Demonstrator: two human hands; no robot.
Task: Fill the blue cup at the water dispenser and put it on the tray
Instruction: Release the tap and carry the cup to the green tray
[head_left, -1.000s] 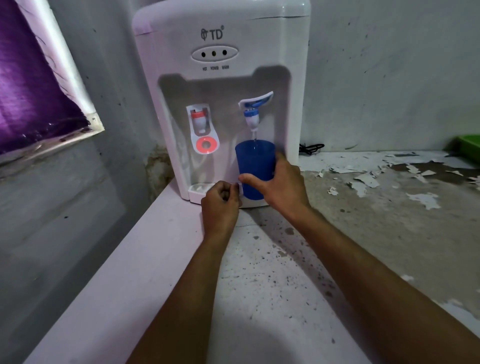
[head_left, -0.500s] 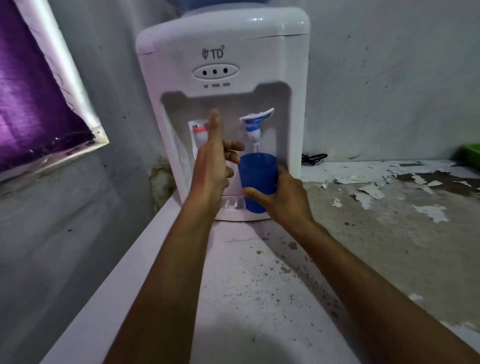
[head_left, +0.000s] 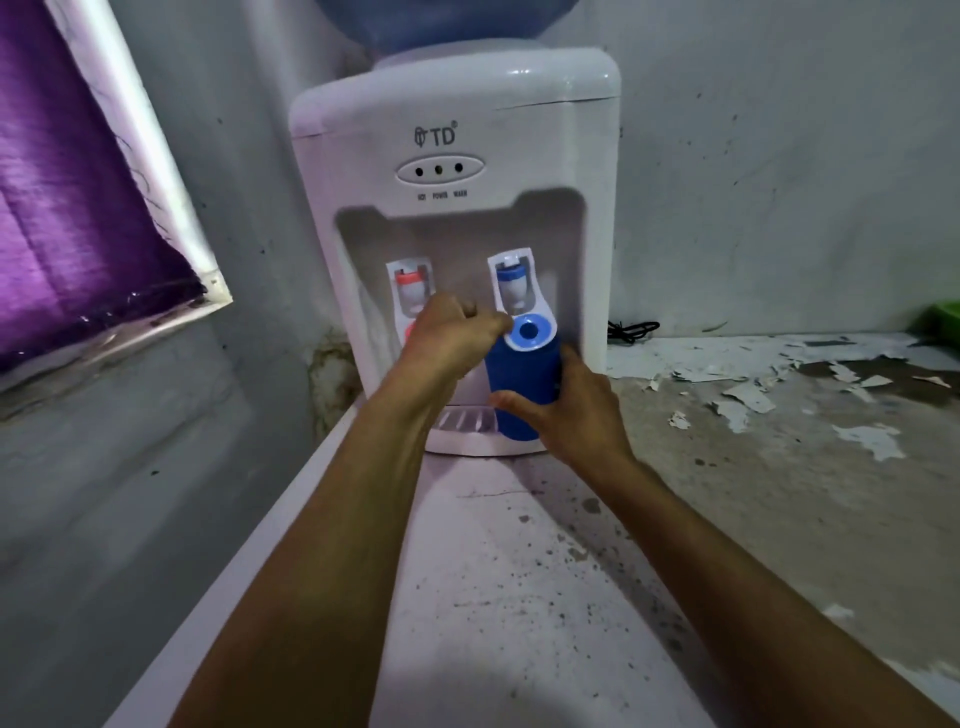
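The blue cup stands upright on the drip grille of the white water dispenser, right under the blue tap. My right hand is wrapped around the cup's right side. My left hand is curled in front of the taps, with its fingertips on the left edge of the blue tap lever. The lever hangs down over the cup's mouth and hides the inside of the cup. No water stream is visible.
The red hot tap is partly hidden behind my left hand. The dispenser stands on a white counter with peeling paint to the right. A black cable lies by the wall, and a green object shows at the right edge.
My left hand rose from the drip grille to the blue tap lever. The lever, tilted up with water running before, now hangs down. The cup and right hand stayed in place.
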